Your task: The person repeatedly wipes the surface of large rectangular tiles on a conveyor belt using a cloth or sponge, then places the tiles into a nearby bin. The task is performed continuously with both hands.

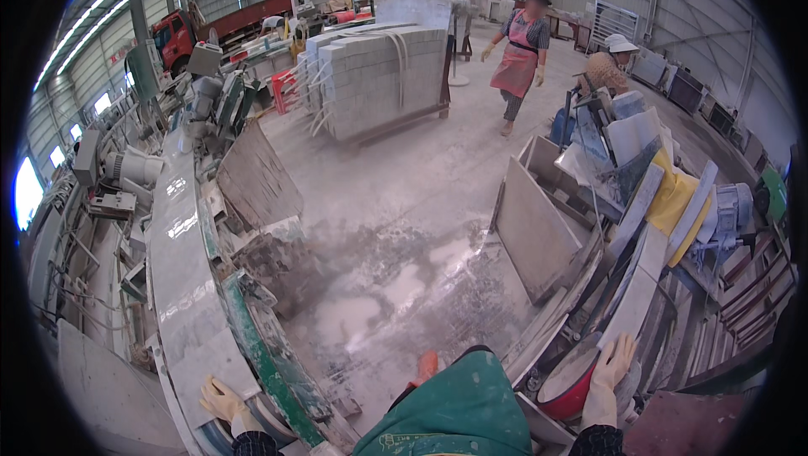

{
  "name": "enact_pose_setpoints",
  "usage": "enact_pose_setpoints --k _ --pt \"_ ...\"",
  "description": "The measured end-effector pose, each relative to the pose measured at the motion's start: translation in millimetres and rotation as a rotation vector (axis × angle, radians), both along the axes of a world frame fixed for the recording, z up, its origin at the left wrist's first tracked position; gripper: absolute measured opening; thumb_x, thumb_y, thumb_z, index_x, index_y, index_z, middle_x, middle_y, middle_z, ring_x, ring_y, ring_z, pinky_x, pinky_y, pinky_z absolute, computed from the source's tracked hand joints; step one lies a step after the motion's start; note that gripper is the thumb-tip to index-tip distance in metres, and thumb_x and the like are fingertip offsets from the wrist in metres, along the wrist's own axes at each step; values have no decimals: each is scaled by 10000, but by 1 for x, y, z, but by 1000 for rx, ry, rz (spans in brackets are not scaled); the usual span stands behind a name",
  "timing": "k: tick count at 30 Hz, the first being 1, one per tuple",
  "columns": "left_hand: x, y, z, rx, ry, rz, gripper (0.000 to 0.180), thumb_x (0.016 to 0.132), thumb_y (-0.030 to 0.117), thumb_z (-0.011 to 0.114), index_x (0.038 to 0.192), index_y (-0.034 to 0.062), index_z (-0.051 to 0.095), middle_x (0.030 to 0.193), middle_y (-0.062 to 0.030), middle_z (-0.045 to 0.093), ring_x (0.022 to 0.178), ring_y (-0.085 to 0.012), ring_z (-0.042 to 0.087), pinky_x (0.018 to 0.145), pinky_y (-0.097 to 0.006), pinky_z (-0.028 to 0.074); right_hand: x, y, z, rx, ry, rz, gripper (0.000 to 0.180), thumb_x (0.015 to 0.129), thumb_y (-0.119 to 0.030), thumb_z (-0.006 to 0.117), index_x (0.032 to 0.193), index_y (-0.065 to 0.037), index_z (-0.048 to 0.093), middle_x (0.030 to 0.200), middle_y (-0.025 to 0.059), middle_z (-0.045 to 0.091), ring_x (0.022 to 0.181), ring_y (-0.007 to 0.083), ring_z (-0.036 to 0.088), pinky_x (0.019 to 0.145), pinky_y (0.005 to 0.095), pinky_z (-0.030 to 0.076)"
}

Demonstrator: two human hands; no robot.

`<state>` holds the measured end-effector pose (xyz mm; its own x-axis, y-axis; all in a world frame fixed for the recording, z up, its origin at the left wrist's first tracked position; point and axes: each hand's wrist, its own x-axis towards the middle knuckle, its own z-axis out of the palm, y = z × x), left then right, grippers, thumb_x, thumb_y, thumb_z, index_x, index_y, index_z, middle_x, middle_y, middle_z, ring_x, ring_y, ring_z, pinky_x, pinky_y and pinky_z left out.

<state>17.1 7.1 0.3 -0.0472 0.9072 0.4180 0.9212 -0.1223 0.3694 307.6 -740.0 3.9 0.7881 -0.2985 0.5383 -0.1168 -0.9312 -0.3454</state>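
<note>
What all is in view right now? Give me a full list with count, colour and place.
long stone slab: one, pale grey, on the machine bed at left
stacked stone blocks: one strapped stack, grey-white, centre back
leaning stone panels: several, grey, right of the wet floor
red bowl: one, red with white inside, lower right
truck: one, red, far left back
person in pink apron: one, walking at back
person in white hat: one, bent over, back right
green apron: one, bottom centre
left hand: pale glove, flat on the slab's near end
right hand: pale glove, fingers spread by the bowl's rim
</note>
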Motion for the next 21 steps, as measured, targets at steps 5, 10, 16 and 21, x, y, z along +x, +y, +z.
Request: enact_pose_setpoints --k 5,10,16,21 --pt "-6 9 -3 -21 3 -95 389 1007 323 451 1231 75 650 1279 -188 626 1263 -372 512 1172 -467 235 -6 7 4 3 12 -14 426 984 -192 495 1331 51 545 1418 293 477 1370 473 369 1166 497 252" --pt "-12 20 -15 -28 5 -95 385 1000 317 454 1223 75 654 1266 -188 634 1259 -371 516 1168 -479 236 -13 16 6 13 -26 -1 421 980 -184 503 1323 56 551 1418 284 482 1367 479 371 1163 503 255" --pt "-14 30 -28 187 39 -109 362 995 326 444 1177 99 661 1164 -161 648 1101 -371 569 1064 -455 343 -22 22 4 17 -31 -22 420 977 -182 511 1318 58 557 1410 277 494 1362 483 378 1151 508 270" --pt "-15 31 -25 -1 20 -121 373 1003 341 433 1193 107 653 1188 -143 648 1149 -342 561 1093 -449 320 -27 29 7 -37 -33 -29 399 978 -175 512 1294 61 575 1383 270 522 1342 472 406 1148 501 280"
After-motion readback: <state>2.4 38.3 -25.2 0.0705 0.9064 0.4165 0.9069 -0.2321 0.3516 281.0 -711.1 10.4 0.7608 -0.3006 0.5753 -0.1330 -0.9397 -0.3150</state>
